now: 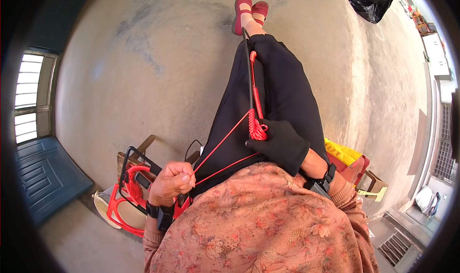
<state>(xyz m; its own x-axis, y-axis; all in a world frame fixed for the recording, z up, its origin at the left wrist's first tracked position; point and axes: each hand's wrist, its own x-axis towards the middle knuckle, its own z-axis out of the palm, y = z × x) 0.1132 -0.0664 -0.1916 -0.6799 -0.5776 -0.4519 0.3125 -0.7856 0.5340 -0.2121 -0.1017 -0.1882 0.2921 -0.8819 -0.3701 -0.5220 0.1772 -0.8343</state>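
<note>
My bare left hand is closed in a pinch on a thin red cord, which runs taut up and right to a long, thin black frame or rod. Red cord is wound round the lower end of that rod in a tight coil. My right hand, in a black glove, grips the rod just below the coil, beside a bunch of red loops. A second strand slants from my left hand toward the glove. Alongside the rod lies a red tube-like piece with a bent upper end. The rod's gripped end is hidden.
My outstretched legs in dark trousers lie under the work. At left, red and black frames rest on a pale bucket near a wooden stool. At right are a yellow packet and a red container.
</note>
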